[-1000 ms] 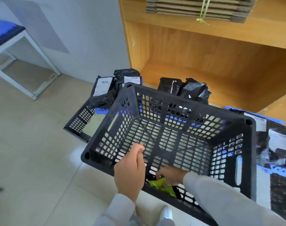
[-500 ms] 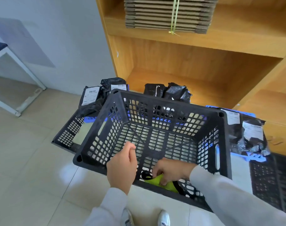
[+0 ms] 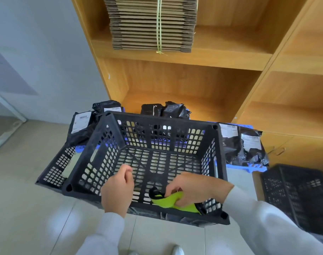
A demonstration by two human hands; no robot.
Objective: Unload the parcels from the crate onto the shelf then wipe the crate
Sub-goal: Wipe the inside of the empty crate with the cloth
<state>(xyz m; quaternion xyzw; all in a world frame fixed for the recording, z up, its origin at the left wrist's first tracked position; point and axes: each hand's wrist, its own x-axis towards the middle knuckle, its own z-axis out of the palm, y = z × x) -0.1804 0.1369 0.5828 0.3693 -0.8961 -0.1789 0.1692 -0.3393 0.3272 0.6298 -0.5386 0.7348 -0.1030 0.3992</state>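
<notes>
A: How far along is it?

B: The crate point(image 3: 147, 162) holds no parcels, so unloading looks done; wiping is under way.

A: From the left?

B: Parcels point(image 3: 81, 126) lie behind the crate, on other crates, not on the shelf point(image 3: 184, 105). The left hand point(image 3: 117, 188) curls its fingers over the near rim, steadying the crate. The right hand point(image 3: 195, 188) pinches a green cloth point(image 3: 169, 200) against the near inside wall.

A: Anything in the way?

B: More parcels point(image 3: 245, 144) on the right, a black crate point(image 3: 295, 196) beside them. Cardboard point(image 3: 153, 24) is stacked above. Nothing blocks the wiping.
</notes>
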